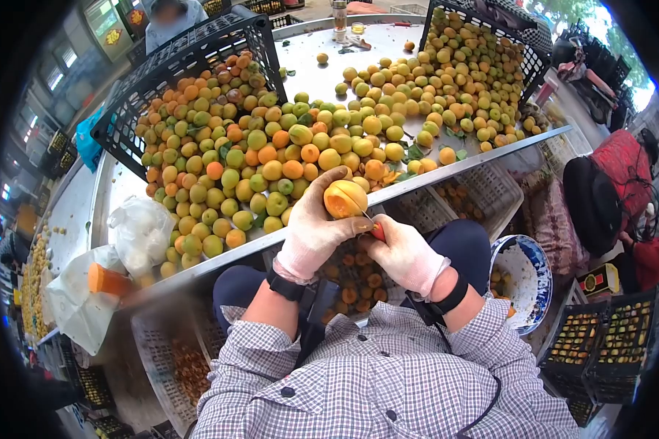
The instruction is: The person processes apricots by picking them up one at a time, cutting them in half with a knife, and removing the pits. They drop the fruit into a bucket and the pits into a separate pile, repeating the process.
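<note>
My gloved left hand [309, 233] is wrapped round a yellow-orange apricot [344, 199] near the table's front edge. A cut line runs across the fruit, and orange flesh shows on its near side. In my gloved right hand [410, 254] is a small knife [378, 231] with a red-orange handle; its thin blade reaches the fruit's lower right side. Both gloves are white with brownish stains. Just beyond my hands lies a broad heap of green, yellow and orange apricots [271, 170] on the metal table [311, 64].
Two tipped black crates [187, 55] [538, 69] spill fruit onto the table. Cut apricots lie in a container below my hands. A blue-and-white basin [545, 282] stands at right, near black trays of fruit halves [572, 338]. Plastic bags [140, 230] hang at left. Another person [174, 25] is at the back.
</note>
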A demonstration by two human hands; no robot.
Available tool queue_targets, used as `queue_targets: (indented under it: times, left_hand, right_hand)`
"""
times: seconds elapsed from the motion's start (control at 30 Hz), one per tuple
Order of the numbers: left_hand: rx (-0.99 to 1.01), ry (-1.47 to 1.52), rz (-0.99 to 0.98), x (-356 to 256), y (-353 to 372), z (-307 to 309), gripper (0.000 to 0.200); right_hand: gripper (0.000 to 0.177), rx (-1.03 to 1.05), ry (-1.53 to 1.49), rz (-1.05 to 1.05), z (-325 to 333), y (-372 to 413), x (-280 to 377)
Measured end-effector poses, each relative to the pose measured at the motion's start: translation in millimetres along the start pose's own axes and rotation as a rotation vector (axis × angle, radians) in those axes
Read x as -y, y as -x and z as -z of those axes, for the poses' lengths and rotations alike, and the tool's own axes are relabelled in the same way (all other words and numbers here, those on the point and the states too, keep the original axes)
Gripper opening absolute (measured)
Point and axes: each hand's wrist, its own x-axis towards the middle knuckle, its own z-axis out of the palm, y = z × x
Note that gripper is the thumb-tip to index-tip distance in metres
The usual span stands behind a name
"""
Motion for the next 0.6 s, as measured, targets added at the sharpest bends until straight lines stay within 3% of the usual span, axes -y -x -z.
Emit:
queue_targets:
  times: [0.13, 0.17, 0.27, 0.5, 0.6]
  left_hand:
    - [-0.022, 0.125, 0.032, 1.4, 0.8, -0.8, 0.074]
    - [0.003, 0.361, -0.044, 12.1, -1.4, -3.1, 0.063]
    - [0.038, 0.539, 0.004, 27.5, -0.3, -0.5, 0.059]
    - [0.035, 0.195, 0.009, 5.5, -3.0, 7.8, 0.063]
    - [0.025, 0.3, -0.027, 15.9, -5.9, 6.9, 0.067]
  right_hand:
    - [0.027, -0.029, -0.023, 0.006, -5.3, 0.4, 4.1]
    - [0.028, -0.047, -0.03, 0.006, -7.7, 1.1, 7.1]
    - [0.029, -0.075, -0.041, -0.006, -15.2, 0.0, 5.2]
    - [0.03, -0.039, 0.013, -0.002, -8.8, -2.1, -0.4]
    - [0.03, -0.077, -0.029, -0.021, -15.0, -0.7, 0.2]
